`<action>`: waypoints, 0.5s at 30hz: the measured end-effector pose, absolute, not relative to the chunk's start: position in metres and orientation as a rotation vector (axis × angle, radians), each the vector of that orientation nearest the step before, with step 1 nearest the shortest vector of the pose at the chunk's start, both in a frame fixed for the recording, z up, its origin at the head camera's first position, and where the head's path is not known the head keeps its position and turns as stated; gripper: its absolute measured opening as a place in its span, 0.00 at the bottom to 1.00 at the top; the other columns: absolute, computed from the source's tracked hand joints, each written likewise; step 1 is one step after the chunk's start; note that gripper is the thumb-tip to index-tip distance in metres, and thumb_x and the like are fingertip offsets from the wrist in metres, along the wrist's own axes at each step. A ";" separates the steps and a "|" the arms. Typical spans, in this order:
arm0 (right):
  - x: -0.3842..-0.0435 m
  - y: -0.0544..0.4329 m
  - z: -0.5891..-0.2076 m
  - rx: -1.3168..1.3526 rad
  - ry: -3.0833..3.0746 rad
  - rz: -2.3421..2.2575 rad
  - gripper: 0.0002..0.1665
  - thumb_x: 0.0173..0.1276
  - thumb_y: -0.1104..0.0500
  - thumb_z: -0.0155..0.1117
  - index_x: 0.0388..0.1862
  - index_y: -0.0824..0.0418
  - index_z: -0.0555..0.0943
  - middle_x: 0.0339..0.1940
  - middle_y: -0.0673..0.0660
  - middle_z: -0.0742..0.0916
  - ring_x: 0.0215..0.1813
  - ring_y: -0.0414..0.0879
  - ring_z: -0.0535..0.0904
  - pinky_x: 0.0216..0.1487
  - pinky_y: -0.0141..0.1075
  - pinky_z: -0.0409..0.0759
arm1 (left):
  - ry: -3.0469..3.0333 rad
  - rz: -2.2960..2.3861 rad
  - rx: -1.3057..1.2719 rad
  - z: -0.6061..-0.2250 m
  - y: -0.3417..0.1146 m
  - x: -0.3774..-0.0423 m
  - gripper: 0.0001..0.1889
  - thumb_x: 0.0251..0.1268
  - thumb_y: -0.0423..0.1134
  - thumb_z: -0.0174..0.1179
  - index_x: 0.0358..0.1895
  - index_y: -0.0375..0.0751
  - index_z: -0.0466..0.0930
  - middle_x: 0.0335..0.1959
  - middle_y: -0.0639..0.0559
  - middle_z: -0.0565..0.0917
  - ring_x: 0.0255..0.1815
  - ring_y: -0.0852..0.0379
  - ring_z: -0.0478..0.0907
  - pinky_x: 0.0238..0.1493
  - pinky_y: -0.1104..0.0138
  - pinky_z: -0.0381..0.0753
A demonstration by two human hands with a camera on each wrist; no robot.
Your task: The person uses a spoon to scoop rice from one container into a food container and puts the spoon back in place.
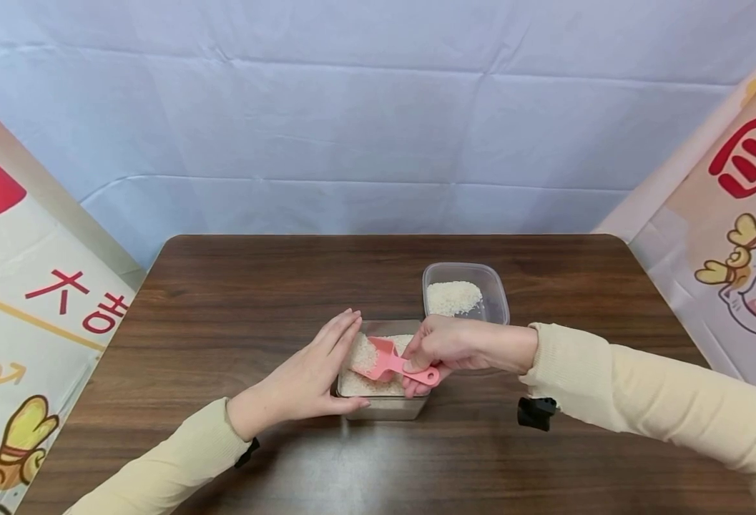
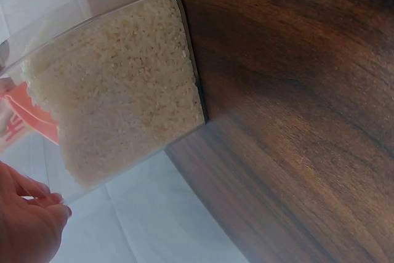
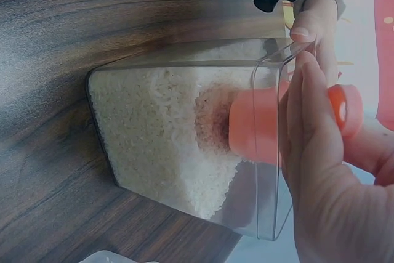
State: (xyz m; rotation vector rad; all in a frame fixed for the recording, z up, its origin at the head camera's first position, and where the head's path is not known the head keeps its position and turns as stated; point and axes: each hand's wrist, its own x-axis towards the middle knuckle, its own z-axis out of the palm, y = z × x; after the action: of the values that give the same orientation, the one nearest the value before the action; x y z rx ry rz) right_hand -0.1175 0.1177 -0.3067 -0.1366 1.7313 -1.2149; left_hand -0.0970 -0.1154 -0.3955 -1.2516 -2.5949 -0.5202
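A clear rectangular container (image 1: pixel 387 409) full of rice (image 2: pixel 123 84) stands near the middle of the table. My right hand (image 1: pixel 445 347) pinches the handle of a pink scoop (image 1: pixel 387 361) above the container's right side. The scoop lies tilted to the left, its front end down at the rice inside the container, as the right wrist view shows through the wall (image 3: pixel 253 124). My left hand (image 1: pixel 307 379) rests against the container's left side, fingers stretched along the far left rim and thumb extended over the near edge.
Behind and to the right sits a shallow clear plastic box (image 1: pixel 495 293) with a smaller heap of rice (image 1: pixel 453 297) in it. The brown wooden table (image 1: pixel 255 286) ends at a pale cloth backdrop (image 1: pixel 352 129). Printed hangings (image 1: pixel 49 322) flank both sides.
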 end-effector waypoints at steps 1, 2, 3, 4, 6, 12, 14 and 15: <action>-0.118 0.117 -0.307 -0.137 1.732 -1.213 0.13 0.61 0.74 0.49 0.42 0.82 0.76 0.23 0.59 0.84 0.26 0.42 0.82 0.31 0.31 0.81 | -2.597 -0.519 -1.251 -0.396 -0.115 -0.097 0.53 0.49 0.64 0.57 0.68 0.26 0.49 0.70 0.39 0.51 0.69 0.43 0.51 0.65 0.59 0.59; -0.118 0.117 -0.307 -0.137 1.733 -1.212 0.13 0.62 0.74 0.49 0.42 0.82 0.76 0.23 0.59 0.84 0.25 0.42 0.82 0.31 0.30 0.81 | -2.597 -0.521 -1.251 -0.396 -0.116 -0.097 0.53 0.48 0.64 0.57 0.68 0.26 0.49 0.70 0.39 0.51 0.69 0.43 0.51 0.65 0.60 0.59; -0.118 0.116 -0.308 -0.140 1.738 -1.207 0.13 0.62 0.74 0.49 0.42 0.82 0.76 0.23 0.59 0.84 0.25 0.42 0.82 0.30 0.30 0.81 | -2.597 -0.520 -1.252 -0.396 -0.116 -0.097 0.53 0.49 0.64 0.57 0.68 0.26 0.49 0.70 0.39 0.51 0.69 0.43 0.51 0.65 0.60 0.59; -0.118 0.116 -0.308 -0.141 1.742 -1.203 0.13 0.62 0.74 0.49 0.42 0.82 0.76 0.23 0.60 0.84 0.25 0.41 0.82 0.30 0.30 0.81 | -2.598 -0.522 -1.253 -0.396 -0.116 -0.097 0.53 0.49 0.64 0.57 0.68 0.26 0.48 0.70 0.39 0.51 0.69 0.43 0.51 0.65 0.60 0.59; -0.119 0.114 -0.308 -0.140 1.752 -1.197 0.13 0.63 0.73 0.50 0.43 0.81 0.76 0.23 0.61 0.85 0.25 0.42 0.82 0.31 0.32 0.81 | -2.599 -0.525 -1.254 -0.396 -0.116 -0.097 0.53 0.48 0.64 0.57 0.68 0.26 0.49 0.70 0.39 0.51 0.70 0.43 0.51 0.65 0.60 0.59; -0.121 0.112 -0.307 -0.127 1.768 -1.173 0.12 0.63 0.73 0.50 0.42 0.80 0.77 0.24 0.62 0.85 0.26 0.44 0.83 0.33 0.34 0.82 | -2.598 -0.532 -1.252 -0.395 -0.116 -0.097 0.53 0.48 0.64 0.57 0.68 0.27 0.49 0.70 0.39 0.51 0.70 0.45 0.49 0.65 0.60 0.58; -0.121 0.111 -0.307 -0.123 1.770 -1.170 0.12 0.63 0.73 0.50 0.41 0.80 0.77 0.24 0.62 0.85 0.26 0.44 0.83 0.33 0.34 0.82 | -2.600 -0.532 -1.248 -0.396 -0.116 -0.097 0.53 0.48 0.64 0.57 0.68 0.27 0.49 0.70 0.39 0.51 0.71 0.46 0.48 0.65 0.60 0.58; -0.122 0.111 -0.307 -0.121 1.770 -1.171 0.12 0.63 0.73 0.50 0.41 0.80 0.77 0.23 0.62 0.85 0.26 0.44 0.83 0.33 0.34 0.82 | -2.602 -0.531 -1.247 -0.396 -0.116 -0.097 0.53 0.48 0.64 0.57 0.68 0.27 0.49 0.70 0.39 0.51 0.71 0.47 0.48 0.66 0.60 0.58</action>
State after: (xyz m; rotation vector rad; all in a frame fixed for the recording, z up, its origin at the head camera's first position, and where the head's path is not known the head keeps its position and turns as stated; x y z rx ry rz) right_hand -0.1216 0.1112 -0.3069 -0.1210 1.7698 -1.1710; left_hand -0.0967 -0.1156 -0.3956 -1.2472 -2.6021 -0.5315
